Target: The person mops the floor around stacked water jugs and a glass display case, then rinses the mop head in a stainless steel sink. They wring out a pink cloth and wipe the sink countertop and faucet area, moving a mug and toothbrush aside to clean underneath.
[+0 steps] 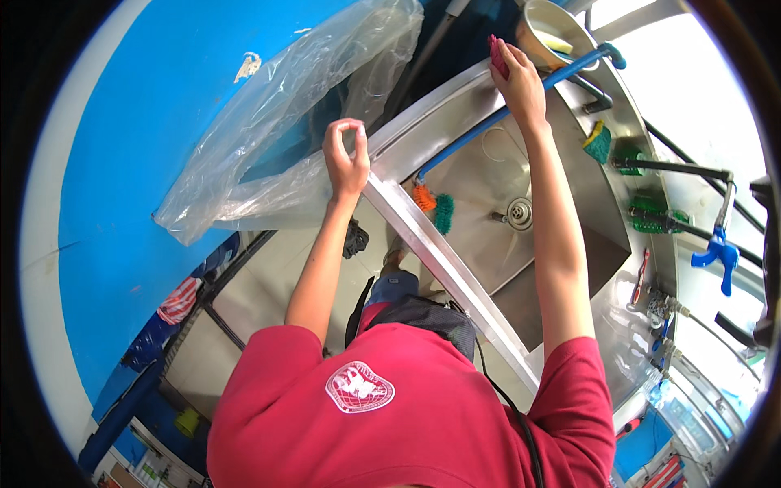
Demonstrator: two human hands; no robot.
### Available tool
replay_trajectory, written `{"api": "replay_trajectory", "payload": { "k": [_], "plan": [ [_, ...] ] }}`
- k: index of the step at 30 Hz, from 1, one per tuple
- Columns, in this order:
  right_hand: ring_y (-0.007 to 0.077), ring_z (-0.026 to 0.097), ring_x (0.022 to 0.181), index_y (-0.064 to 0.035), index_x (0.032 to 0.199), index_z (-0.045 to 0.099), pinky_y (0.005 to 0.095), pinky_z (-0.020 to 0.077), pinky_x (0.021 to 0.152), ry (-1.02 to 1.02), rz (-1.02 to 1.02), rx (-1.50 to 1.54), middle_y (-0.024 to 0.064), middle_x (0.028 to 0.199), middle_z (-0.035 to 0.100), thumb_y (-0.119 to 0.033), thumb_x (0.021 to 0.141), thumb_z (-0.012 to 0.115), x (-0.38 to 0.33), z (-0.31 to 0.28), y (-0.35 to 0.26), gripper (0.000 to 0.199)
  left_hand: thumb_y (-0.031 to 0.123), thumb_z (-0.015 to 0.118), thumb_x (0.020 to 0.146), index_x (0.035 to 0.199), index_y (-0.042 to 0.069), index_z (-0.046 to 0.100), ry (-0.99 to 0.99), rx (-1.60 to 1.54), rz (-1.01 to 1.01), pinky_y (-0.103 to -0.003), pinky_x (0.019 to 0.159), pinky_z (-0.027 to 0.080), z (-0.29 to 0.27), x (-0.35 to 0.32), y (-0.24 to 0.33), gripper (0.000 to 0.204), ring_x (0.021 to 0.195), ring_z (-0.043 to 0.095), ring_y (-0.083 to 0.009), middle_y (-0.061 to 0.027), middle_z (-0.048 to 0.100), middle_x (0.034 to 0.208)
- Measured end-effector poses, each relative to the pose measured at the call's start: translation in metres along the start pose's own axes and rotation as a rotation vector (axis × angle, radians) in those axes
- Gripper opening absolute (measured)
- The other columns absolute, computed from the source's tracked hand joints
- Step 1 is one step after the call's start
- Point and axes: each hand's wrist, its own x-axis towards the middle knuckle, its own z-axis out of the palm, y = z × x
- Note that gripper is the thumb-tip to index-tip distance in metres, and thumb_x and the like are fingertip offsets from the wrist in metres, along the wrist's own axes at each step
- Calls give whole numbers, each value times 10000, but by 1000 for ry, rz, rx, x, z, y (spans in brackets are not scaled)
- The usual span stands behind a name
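Note:
My right hand [522, 81] reaches over the far end of a stainless steel sink [480, 252]. Its fingers are closed on a crumpled dark red cloth [497, 58] at the rim. By the sink's left corner is my left hand [348, 159], thumb and fingers curled into a ring with nothing visible in it. A large clear plastic sheet [268, 138] hangs just left of that hand. Inside the basin lie an orange brush head [423, 198] and a green brush head [443, 213], near the lower end of a long blue tube [472, 135].
A bowl [537, 32] with something yellow in it stands beyond my right hand. Along the right ledge are a green and yellow sponge [599, 143], a blue-handled tap [717, 254] and a red toothbrush [641, 275]. A blue wall [122, 163] rises at left.

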Motion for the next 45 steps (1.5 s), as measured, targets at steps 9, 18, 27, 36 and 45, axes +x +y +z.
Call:
{"api": "replay_trajectory", "payload": {
  "k": [9,18,27,36,45],
  "plan": [
    [259,651,1065,-222,1281,639,350,532,906,-75,36,269,83,1169,680,-110,868,681,-56,51,-78,430,109,470,998,1043,4,538,180,-80,-130,-365,919,443,9,-24,-18,133,994,592,-271,-137,618,1050],
    [238,669,1035,-118,1255,649,326,564,868,-610,6,839,84,1215,668,60,824,649,-103,-17,-147,466,166,470,982,1070,28,558,105,-107,-100,-398,929,431,4,-23,-19,186,1021,593,-311,-140,623,1064],
    [322,644,1071,-170,1237,674,355,506,950,-75,25,213,101,1209,671,-53,862,682,-24,34,-46,393,218,492,991,1043,36,582,104,-28,-98,-385,831,449,4,-21,-21,209,914,602,-295,-124,612,974],
    [251,564,1177,-199,1191,682,427,390,1052,-423,-514,348,48,1317,605,-89,799,636,-114,17,-163,410,259,445,1018,998,45,580,138,-67,-112,-409,781,462,6,-23,-23,253,870,618,-317,-127,637,945],
    [250,557,1221,-183,1226,681,423,385,1079,-763,-444,144,46,1361,593,19,733,634,-201,-116,-129,534,263,486,986,985,98,608,12,347,154,-420,884,436,7,-19,-27,205,888,640,-277,-82,677,943]
  ]
}}
